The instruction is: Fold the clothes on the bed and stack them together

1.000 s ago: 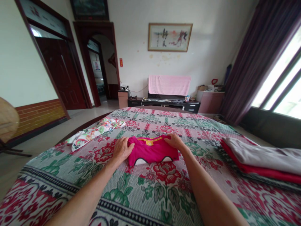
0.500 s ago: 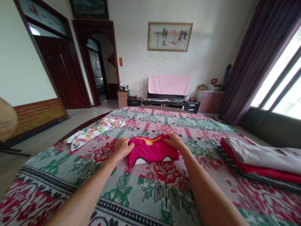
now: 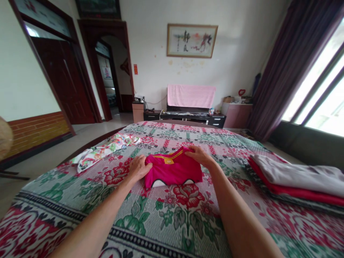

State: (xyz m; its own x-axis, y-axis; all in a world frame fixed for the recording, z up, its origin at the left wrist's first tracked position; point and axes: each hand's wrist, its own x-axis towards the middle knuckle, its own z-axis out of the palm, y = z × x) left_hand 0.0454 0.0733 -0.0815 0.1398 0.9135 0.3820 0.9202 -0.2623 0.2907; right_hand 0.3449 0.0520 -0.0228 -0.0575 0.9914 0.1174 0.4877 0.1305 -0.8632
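Observation:
A folded magenta shirt (image 3: pixel 172 172) with a yellow neckband and label lies on the flowered cloth (image 3: pixel 150 215) in front of me. White patches edged in black show along its near side. At the shirt's upper left corner, my left hand (image 3: pixel 138 167) is closed with the fabric pinched between thumb and fingers. My right hand (image 3: pixel 199 156) grips the upper right corner and holds it raised off the cloth, so the neckline slants up to the right.
A stack of folded clothes (image 3: pixel 298 179), grey over red over dark, sits at the right. To the left lies a crumpled white garment (image 3: pixel 104 150) with a colourful print. Beyond the far edge stands a low black cabinet (image 3: pixel 182 117) with a pink towel (image 3: pixel 191 95) above it.
My right hand has lifted the shirt's right corner higher. The left hand keeps its hold on the left corner. The whole view has shifted slightly.

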